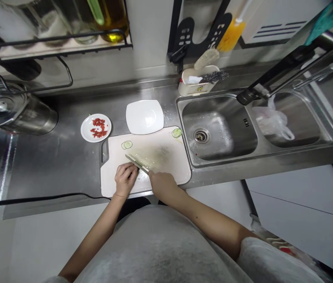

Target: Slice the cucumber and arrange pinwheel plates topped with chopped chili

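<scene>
My right hand (164,188) is closed round the handle of a kitchen knife (137,163), whose blade points to the upper left over the cutting board (169,157). Beside the blade, my left hand (126,179) rests on the board with its fingers curled together. Whatever lies under those fingers is hidden. Two or so thin cucumber slices (127,145) lie near the board's upper left. More cucumber slices (176,133) sit at its upper right corner. Wet, greenish marks cover the middle of the board.
Behind the board stands a white square plate (144,116), and left of it a small round plate (85,133) with red bits (98,128). A steel pot (36,114) is far left. On the right are a double sink (219,125), a plastic bag (274,120) and a black faucet (281,67).
</scene>
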A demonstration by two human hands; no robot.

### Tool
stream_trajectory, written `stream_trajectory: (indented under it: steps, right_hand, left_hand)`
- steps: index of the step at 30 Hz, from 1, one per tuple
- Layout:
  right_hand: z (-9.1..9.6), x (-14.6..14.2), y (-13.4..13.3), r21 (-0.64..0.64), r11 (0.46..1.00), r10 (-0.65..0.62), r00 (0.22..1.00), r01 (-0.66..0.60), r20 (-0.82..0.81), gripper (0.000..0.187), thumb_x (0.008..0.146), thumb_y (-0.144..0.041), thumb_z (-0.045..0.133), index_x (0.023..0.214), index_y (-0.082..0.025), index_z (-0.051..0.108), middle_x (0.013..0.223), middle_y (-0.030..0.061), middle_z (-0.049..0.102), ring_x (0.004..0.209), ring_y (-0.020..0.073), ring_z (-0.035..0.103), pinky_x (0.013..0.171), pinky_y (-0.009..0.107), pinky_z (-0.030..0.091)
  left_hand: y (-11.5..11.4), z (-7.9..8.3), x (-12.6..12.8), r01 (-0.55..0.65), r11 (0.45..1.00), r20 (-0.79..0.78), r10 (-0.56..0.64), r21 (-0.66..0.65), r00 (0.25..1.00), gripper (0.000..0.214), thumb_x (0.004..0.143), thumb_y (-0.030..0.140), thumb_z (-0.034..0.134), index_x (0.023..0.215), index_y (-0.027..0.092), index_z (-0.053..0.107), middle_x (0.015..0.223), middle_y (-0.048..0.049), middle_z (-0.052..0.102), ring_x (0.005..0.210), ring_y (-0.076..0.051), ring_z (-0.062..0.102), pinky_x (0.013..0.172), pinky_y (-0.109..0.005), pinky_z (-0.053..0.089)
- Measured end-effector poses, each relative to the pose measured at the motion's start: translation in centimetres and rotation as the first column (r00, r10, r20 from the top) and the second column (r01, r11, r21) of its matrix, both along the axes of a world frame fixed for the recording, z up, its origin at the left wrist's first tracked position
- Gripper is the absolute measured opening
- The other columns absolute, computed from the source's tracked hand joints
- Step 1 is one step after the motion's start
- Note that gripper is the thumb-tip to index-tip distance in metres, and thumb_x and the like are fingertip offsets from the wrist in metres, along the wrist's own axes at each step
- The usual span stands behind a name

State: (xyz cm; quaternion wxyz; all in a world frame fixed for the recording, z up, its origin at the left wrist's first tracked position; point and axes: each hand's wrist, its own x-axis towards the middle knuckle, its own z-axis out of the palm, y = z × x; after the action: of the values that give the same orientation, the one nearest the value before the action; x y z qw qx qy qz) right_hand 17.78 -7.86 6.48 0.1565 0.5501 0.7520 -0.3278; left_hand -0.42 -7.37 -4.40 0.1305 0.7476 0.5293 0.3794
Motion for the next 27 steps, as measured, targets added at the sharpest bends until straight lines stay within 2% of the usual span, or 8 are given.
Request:
stream_trajectory:
  steps: [8, 13, 27]
  right_hand:
    - [0.42, 0.14, 0.44, -0.066, 0.998, 0.007, 1.0, -0.006, 0.006, 0.028, 0.086, -0.01, 0.042, 0.111, -0.012, 0.054, 0.089, 0.0143, 0.069, 0.092, 0.0242, 0.068, 0.073, 0.03, 0.049]
    - [0.21, 0.14, 0.41, -0.031, 1.0, 0.001, 1.0, -0.001, 0.003, 0.026, 0.086, -0.009, 0.041, 0.108, -0.013, 0.056, 0.088, 0.0142, 0.07, 0.091, 0.024, 0.068, 0.071, 0.03, 0.049]
    - [-0.48, 0.12, 0.76, -0.055, 0.998, 0.004, 1.0, -0.005, -0.015, 0.029, 0.085, -0.008, 0.039, 0.109, -0.012, 0.057, 0.089, 0.0152, 0.07, 0.092, 0.024, 0.067, 0.072, 0.031, 0.049]
  left_hand:
    - [0.02, -0.2, -0.1, -0.001, 1.0, 0.008, 0.001, -0.012, 1.0, 0.009, 0.086, 0.023, 0.058, 0.087, 0.021, 0.067, 0.089, -0.0055, 0.068, 0.087, -0.017, 0.061, 0.081, -0.034, 0.048]
    - [-0.02, -0.18, -0.12, -0.001, 1.0, 0.013, 0.001, -0.027, 1.0, 0.01, 0.086, 0.025, 0.058, 0.089, 0.021, 0.068, 0.09, -0.0056, 0.069, 0.088, -0.017, 0.061, 0.082, -0.034, 0.048]
    - [0.09, -0.33, -0.09, 0.005, 1.0, 0.031, -0.005, 0.01, 1.0, 0.008, 0.084, 0.02, 0.061, 0.089, 0.02, 0.067, 0.09, -0.0054, 0.069, 0.088, -0.016, 0.061, 0.081, -0.033, 0.05]
